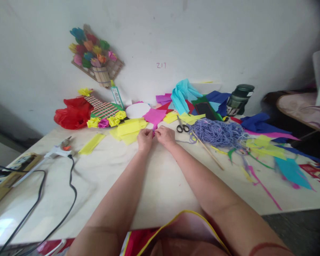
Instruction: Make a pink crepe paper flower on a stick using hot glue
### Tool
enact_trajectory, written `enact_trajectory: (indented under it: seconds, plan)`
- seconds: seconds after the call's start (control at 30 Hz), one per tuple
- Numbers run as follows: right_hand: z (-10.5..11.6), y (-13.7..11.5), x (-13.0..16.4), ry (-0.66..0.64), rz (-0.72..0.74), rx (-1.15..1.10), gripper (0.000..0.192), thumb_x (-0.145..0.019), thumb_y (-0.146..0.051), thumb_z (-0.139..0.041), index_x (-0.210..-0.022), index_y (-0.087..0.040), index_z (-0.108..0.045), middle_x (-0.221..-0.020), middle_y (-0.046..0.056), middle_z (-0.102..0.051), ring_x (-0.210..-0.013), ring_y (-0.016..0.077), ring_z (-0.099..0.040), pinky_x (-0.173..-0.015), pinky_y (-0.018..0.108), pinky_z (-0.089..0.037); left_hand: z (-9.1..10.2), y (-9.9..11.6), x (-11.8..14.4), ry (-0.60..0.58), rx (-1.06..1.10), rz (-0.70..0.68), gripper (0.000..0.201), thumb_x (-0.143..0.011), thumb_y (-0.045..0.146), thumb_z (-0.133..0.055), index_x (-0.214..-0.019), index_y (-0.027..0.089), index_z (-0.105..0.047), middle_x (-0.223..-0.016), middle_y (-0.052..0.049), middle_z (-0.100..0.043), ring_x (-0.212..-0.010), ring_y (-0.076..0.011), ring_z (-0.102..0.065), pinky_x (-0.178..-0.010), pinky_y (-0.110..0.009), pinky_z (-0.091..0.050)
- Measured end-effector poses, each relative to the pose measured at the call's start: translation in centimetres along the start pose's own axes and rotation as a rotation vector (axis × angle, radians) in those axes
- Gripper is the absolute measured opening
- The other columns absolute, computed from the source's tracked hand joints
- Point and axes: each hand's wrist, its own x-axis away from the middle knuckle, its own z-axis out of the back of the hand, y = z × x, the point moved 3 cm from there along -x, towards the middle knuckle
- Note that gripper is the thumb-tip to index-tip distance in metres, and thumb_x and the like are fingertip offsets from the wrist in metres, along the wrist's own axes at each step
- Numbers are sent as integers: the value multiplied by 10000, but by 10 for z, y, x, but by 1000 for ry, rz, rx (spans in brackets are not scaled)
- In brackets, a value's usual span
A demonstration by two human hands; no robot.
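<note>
Close together over the table's middle, my left hand and my right hand are both closed in a pinch. My left fingers grip the narrowed lower end of a pink crepe paper piece, whose wide part fans out beyond them. A bit of purple yarn appears at the paper's neck, between my fingertips, and my right fingers seem pinched on it. From beside my right wrist a yarn strand runs to a tangled purple yarn heap. Black-handled scissors lie right of my hands, yellow crepe paper to the left.
A glue gun with a cord and a power strip lie at left. Behind stand a red and green paper craft, a white oval and blue crepe paper. A wooden stick and a dark jar are at right.
</note>
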Motion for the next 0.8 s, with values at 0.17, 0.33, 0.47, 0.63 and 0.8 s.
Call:
enact_trajectory:
  seconds: [0.17, 0.33, 0.47, 0.63, 0.8]
  plan:
    - [0, 0, -1, 3, 10, 27, 286, -882, -303, -410, -906, -240, -689, -962, 24, -667, -845, 149, -587, -626, 251, -358, 0, 3, 1, -1, 11, -11, 99, -696, 213, -580, -611, 176, -611, -667, -21, -581, -676, -149, -554, -713, -278, -447]
    - [1, 0, -2, -25, -3, 34, 294, -893, -302, -399, -958, -255, -683, -1008, 25, -660, -868, 153, -586, -646, 251, -379, 1, 9, 3, 3, -8, -20, 111, -695, 175, -570, -589, 177, -602, -718, -31, -596, -722, -149, -562, -761, -278, -448]
    - [0, -1, -3, -57, -14, 52, 303, -896, -306, -387, -939, -248, -682, -1009, 32, -660, -858, 159, -590, -646, 256, -384, 2, 13, 4, 1, -38, -23, 107, -694, 167, -569, -592, 181, -597, -735, -32, -599, -730, -151, -561, -776, -287, -453]
    - [-1, -3, -3, -76, -14, 70, 311, -902, -274, -358, -940, -224, -663, -1006, 48, -657, -869, 172, -592, -671, 266, -394, 2, 16, 6, -11, -59, -33, 132, -689, 138, -555, -573, 190, -592, -740, -32, -604, -748, -154, -562, -786, -294, -454]
    - [2, -5, -4, -103, -29, 60, 295, -893, -232, -348, -1007, -210, -619, -1037, 56, -649, -877, 179, -595, -687, 279, -405, 3, 20, 6, 8, -62, -50, 128, -691, 138, -561, -579, 184, -603, -746, -35, -604, -740, -153, -563, -776, -288, -453]
